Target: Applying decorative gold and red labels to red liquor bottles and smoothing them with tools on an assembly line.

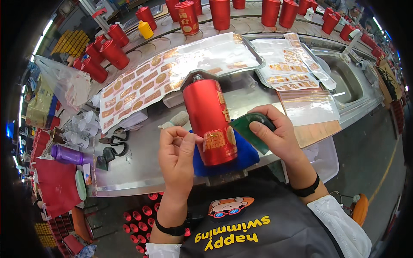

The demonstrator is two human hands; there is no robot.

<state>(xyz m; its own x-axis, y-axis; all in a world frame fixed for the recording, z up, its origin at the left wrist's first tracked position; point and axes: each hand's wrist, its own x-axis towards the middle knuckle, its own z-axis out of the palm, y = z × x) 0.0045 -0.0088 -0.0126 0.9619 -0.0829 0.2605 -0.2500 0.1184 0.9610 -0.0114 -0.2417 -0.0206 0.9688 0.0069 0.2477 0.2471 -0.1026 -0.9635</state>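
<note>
A red metallic bottle (pixel 202 107) lies tilted in front of me, its neck in a grey angled holder (pixel 189 78) and its base toward me. Gold labels (pixel 215 139) run along its right side and lower end. My left hand (pixel 177 152) is pinched at the left edge of the lowest label; what its fingertips hold is too small to make out. In my right hand (pixel 275 133) is a flat green scraper (pixel 254 133), its edge close to the labels on the bottle's right side. A blue cloth (pixel 247 157) is under the bottle.
Sheets of gold labels (pixel 146 81) spread behind the bottle, with more label sheets (pixel 288 64) at the right. Scissors (pixel 115 136) and clear cups (pixel 86 124) sit left. Red bottles (pixel 221 15) line the conveyor beyond. A sink (pixel 344 81) is at the far right.
</note>
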